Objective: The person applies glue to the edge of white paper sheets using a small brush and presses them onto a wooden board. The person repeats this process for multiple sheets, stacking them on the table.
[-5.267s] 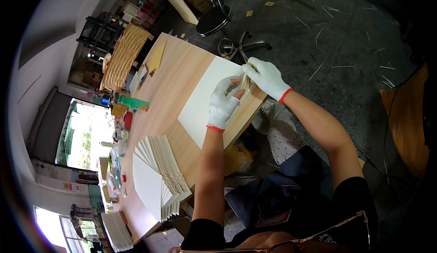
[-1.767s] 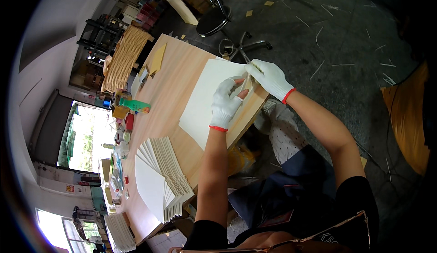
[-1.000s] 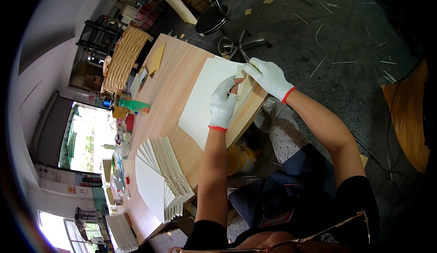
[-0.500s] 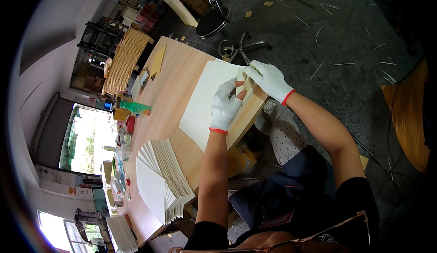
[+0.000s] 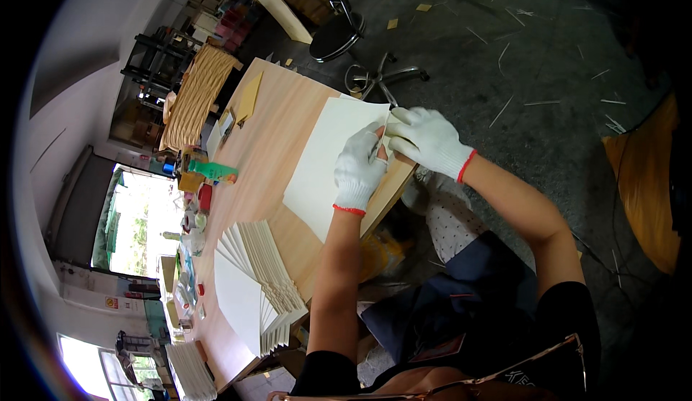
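Note:
A large white sheet (image 5: 324, 159) lies near the table's right edge, partly under my hands. My left hand (image 5: 360, 163), in a white knitted glove with a red cuff, is over it; bare thumb and forefinger tips pinch a thin pale piece (image 5: 383, 137), seen nearly edge-on. Gloved likewise, my right hand (image 5: 429, 141) has its fingers closed on the other side of that piece, at the table edge. What the piece is made of cannot be told. To the left, a fanned stack of white, thick-edged sheets (image 5: 245, 293) rests at the near side of the table.
The wooden table (image 5: 281, 127) carries a green bottle (image 5: 214, 171), a clipboard-like yellow board (image 5: 250, 97) and small clutter along its far left edge. Beyond it stands a black wheeled chair (image 5: 339, 37). Thin white strips litter the dark floor (image 5: 519, 62).
The pale piece has turned from showing its flat face to nearly edge-on. My right hand has shifted slightly nearer and right, its fingers lower; the left has barely moved.

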`<state>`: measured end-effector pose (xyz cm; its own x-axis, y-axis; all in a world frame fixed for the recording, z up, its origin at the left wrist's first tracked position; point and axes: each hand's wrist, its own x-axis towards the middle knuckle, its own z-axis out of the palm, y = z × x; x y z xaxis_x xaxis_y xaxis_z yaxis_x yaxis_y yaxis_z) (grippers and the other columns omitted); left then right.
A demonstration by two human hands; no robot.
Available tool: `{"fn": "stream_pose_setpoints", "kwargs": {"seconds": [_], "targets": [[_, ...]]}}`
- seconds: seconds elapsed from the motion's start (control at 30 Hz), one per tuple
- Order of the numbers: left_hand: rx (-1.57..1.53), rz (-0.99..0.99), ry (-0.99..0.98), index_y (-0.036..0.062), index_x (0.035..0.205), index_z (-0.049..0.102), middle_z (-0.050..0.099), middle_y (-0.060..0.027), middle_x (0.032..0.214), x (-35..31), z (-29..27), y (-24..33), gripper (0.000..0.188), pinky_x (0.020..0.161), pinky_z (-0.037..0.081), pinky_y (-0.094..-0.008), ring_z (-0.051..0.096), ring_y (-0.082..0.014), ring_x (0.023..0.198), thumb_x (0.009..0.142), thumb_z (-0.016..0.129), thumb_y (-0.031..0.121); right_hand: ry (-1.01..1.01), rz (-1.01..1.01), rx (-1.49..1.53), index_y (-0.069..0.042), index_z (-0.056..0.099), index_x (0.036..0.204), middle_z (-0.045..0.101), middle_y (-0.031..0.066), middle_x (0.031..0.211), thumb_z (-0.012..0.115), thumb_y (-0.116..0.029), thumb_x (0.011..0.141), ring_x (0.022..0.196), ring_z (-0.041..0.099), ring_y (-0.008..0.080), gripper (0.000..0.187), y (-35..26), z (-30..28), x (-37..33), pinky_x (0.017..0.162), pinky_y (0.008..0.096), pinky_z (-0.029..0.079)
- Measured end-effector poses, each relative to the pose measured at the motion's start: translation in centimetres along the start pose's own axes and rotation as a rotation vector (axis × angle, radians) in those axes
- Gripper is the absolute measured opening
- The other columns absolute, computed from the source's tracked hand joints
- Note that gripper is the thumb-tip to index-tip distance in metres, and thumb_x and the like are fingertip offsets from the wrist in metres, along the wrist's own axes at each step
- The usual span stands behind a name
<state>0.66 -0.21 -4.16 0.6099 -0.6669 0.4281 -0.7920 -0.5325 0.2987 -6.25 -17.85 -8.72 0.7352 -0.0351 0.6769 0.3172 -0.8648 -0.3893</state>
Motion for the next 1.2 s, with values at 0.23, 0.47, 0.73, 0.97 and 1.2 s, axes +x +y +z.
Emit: {"fn": "stream_pose_setpoints", "kwargs": {"seconds": [0.23, 0.47, 0.73, 0.97, 1.2], "targets": [[0.128, 0.008, -0.004, 0.0037, 0.103, 0.069, 0.068, -0.0118, 0.125, 1.3, 0.5, -0.2, 0.018, 0.091, 0.054, -0.0391, 0.065, -0.0323, 0.108, 0.088, 0.064, 0.011, -0.075, 0.141, 0.105, -0.015, 0.067, 0.112, 0.061, 0.0066, 0.113, 0.057, -0.036, 0.093, 0.099, 0.063, 0.0282, 0.030, -0.3, 0.6, -0.4, 0.088, 0.0433, 0.050], [0.070, 0.004, 0.022, 0.0090, 0.108, 0.070, 0.066, -0.0107, 0.126, 1.0, 0.7, -0.8, 0.026, 0.093, 0.053, -0.0419, 0.063, -0.0323, 0.112, 0.083, 0.067, 0.014, -0.345, 0.460, -0.002, -0.009, 0.063, 0.096, 0.067, 0.0117, 0.088, 0.063, -0.045, 0.091, 0.082, 0.067, 0.0302, 0.036, 0.7, -2.6, 2.2, 0.073, 0.0429, 0.051], [0.097, -0.088, -0.043, 0.0112, 0.120, 0.070, 0.067, -0.0103, 0.124, 1.0, 0.6, -0.7, 0.034, 0.098, 0.050, -0.0390, 0.061, -0.0309, 0.117, 0.086, 0.068, 0.016, -0.125, -0.150, -0.097, -0.014, 0.068, 0.093, 0.067, 0.0095, 0.081, 0.060, -0.040, 0.091, 0.078, 0.067, 0.0283, 0.027, 2.2, -1.7, 4.1, 0.071, 0.0416, 0.052], [-0.164, -0.178, -0.134, 0.0063, 0.108, 0.071, 0.069, -0.0119, 0.111, 1.4, -0.8, 0.1, 0.021, 0.091, 0.051, -0.0353, 0.063, -0.0274, 0.108, 0.089, 0.065, 0.007, -0.193, 0.593, 0.388, -0.006, 0.065, 0.090, 0.068, 0.0172, 0.090, 0.048, -0.044, 0.095, 0.086, 0.066, 0.0377, 0.041, 0.8, -0.3, 3.3, 0.077, 0.0475, 0.050], [-0.325, -0.060, -0.107, 0.0012, 0.108, 0.068, 0.067, -0.0114, 0.109, 1.0, 0.1, -2.0, 0.018, 0.088, 0.052, -0.0343, 0.065, -0.0229, 0.101, 0.090, 0.064, 0.005, -0.108, 0.666, 0.489, -0.004, 0.062, 0.087, 0.066, 0.0186, 0.088, 0.048, -0.045, 0.094, 0.084, 0.064, 0.0398, 0.044, 0.9, 0.7, 2.6, 0.074, 0.0482, 0.048]]}}
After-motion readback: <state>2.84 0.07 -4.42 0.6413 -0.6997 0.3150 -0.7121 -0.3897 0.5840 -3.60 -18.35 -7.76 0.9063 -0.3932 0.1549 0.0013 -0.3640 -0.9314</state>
